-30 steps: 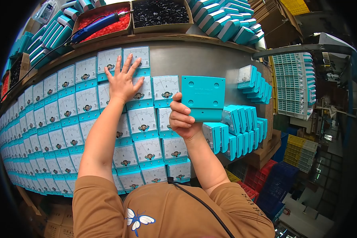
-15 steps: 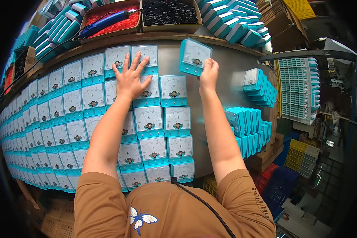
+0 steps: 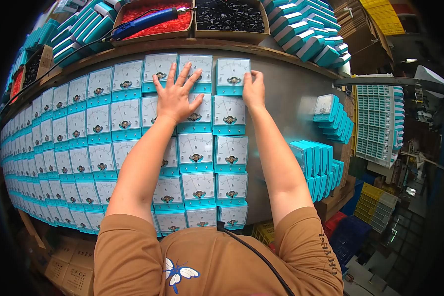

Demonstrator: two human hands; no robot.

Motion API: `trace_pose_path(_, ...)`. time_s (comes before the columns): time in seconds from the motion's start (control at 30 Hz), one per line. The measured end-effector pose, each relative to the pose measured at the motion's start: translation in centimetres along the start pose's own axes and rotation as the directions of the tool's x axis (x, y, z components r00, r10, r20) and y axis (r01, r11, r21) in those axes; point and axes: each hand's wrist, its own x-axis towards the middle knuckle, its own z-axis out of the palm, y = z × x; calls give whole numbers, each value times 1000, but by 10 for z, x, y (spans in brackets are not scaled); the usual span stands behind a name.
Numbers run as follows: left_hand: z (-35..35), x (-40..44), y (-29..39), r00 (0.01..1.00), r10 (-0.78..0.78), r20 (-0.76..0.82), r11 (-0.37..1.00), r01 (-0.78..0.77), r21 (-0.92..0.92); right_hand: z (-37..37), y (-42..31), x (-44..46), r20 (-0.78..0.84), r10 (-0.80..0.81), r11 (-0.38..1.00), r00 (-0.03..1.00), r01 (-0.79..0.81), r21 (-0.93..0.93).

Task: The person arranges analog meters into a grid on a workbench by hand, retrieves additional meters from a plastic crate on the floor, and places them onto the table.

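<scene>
My right hand (image 3: 254,90) grips the right edge of a teal panel meter (image 3: 233,74) with a white dial face. This meter sits at the top of the rightmost column, just above another panel meter (image 3: 229,112), with a narrow gap to its left. Spread flat, my left hand (image 3: 176,98) rests across the meters of the upper rows, its fingertips on an upper-row meter (image 3: 196,63). Rows of the same meters (image 3: 126,116) lie face up from there to the far left, partly hidden by my left forearm.
Stacked teal meters (image 3: 313,163) stand on the right of the metal tabletop (image 3: 271,197), with a smaller leaning stack (image 3: 333,113) behind. Along the back are a box of red parts (image 3: 158,24), a box of black parts (image 3: 229,17) and a blue electric screwdriver (image 3: 145,23).
My right hand has brought the tilted meter down and lined it up, face up, at the top of the right column. My left hand stays on the meters while the view shifts slightly.
</scene>
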Motion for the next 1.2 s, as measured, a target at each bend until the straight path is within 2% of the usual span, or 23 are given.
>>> trace_pose_path(0.03,0,0,0,1000,-4,5,1000,4,-3,-1,-2,-4,23,-12,985,1000,16,-171)
trace_pose_path(0.1,-1,0,0,1000,-5,-10,1000,5,-4,-3,-5,-15,72,-29,870,997,61,-490)
trace_pose_path(0.23,-2,-1,1,1000,-5,-14,1000,5,-5,-5,2,-47,-47,-256,922,965,229,-313)
trace_pose_path(0.33,0,0,1,1000,-13,18,1000,12,24,-36,-10,-110,-41,-333,938,942,336,87)
trace_pose_path(0.43,4,2,0,998,-19,62,997,14,71,-72,1,-187,-45,-351,927,935,354,126)
trace_pose_path(0.5,9,7,-4,994,-15,112,998,9,60,-99,16,-240,-35,-310,943,950,312,116)
trace_pose_path(0.57,-7,11,-1,976,-26,216,999,18,39,-125,33,-290,-15,-271,957,962,271,100)
trace_pose_path(0.6,-2,5,4,998,-6,57,1000,5,7,-136,43,-313,-17,-243,967,970,244,70)
trace_pose_path(0.7,-35,-47,58,952,261,-158,902,-299,-313,-164,74,-368,-110,-147,986,983,154,60)
trace_pose_path(0.73,-37,-79,81,871,444,-208,772,-490,-404,-172,85,-379,-158,-120,991,980,127,39)
trace_pose_path(0.77,-37,-119,101,776,624,-87,660,-584,-473,-182,98,-386,-222,-112,994,969,113,-10)
trace_pose_path(0.8,-64,-156,119,608,794,-11,477,-634,-609,-193,104,-390,-277,-105,994,955,91,-63)
trace_pose_path(0.83,-65,-193,134,429,902,50,352,-664,-660,-206,111,-390,-329,-103,991,939,67,-117)
trace_pose_path(0.9,-52,-272,149,216,973,-81,123,-784,-609,-239,150,-374,-420,-267,895,867,62,-442)
trace_pose_path(1.0,-51,-295,159,289,953,92,297,-830,-471,-261,151,-353,-293,-227,753,929,-23,-658)
trace_pose_path(1.1,-64,-289,181,504,852,142,471,-618,-629,-270,162,-328,-158,-234,676,959,44,-735)
trace_pose_path(1.17,-73,-260,208,786,612,82,609,-403,-683,-272,175,-315,-83,-255,678,963,117,-725)
trace_pose_path(1.2,-62,-240,221,870,492,21,620,-333,-710,-270,189,-311,-38,-267,675,963,159,-720)
